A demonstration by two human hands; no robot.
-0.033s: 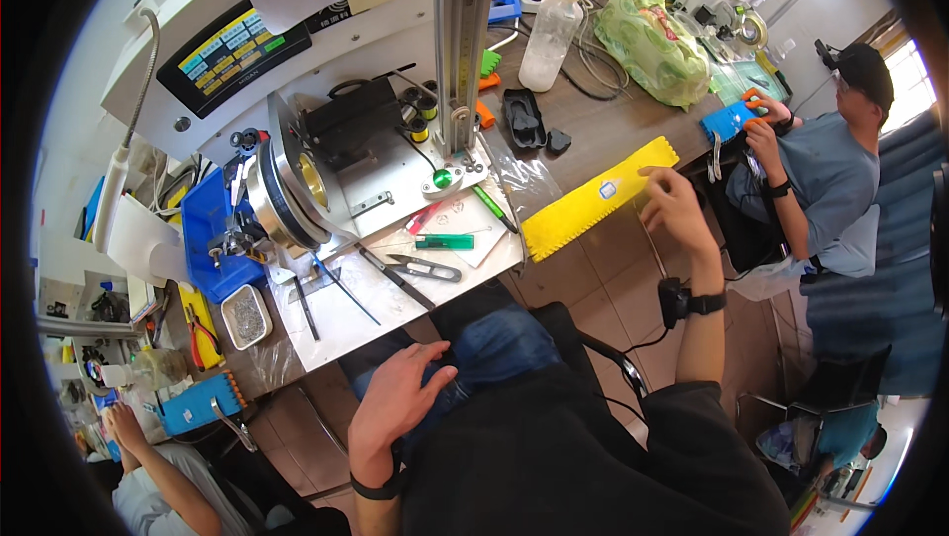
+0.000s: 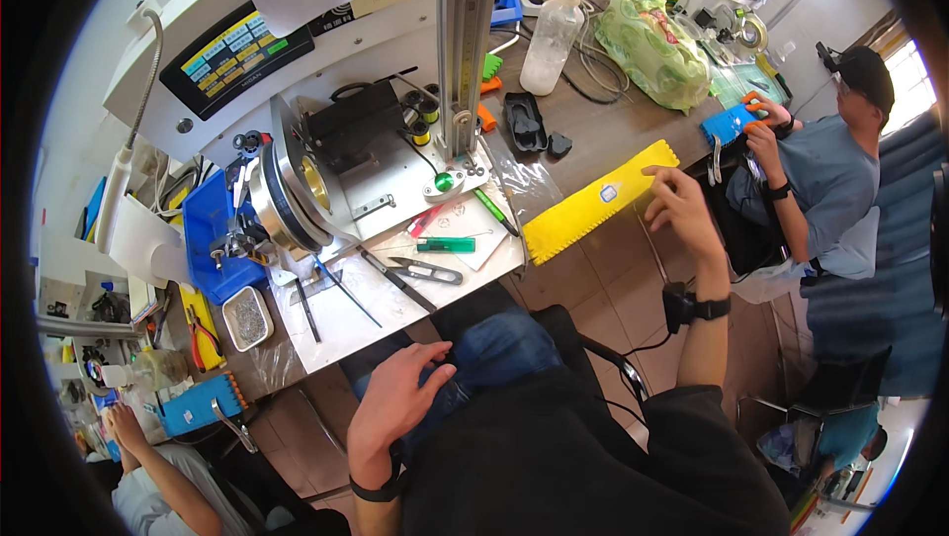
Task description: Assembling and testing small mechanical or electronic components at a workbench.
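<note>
My left hand lies over my thigh in blue jeans, open, its thumb apart from the fingers and nothing in it. At the right end of a long yellow strip with scalloped edges, my right hand hovers with loosely bent, parted fingers. It looks empty; I cannot tell whether its fingertips touch the strip. The strip lies along the bench's front edge and bears a small blue-and-white label. Left of it, a green pen, a green flat piece and thread snips lie on white paper.
A machine with a round metal chuck and a keypad panel fills the back left. Near it are a blue bin, a dish of small metal parts and red pliers. A clear bottle stands behind. Co-workers sit on both sides.
</note>
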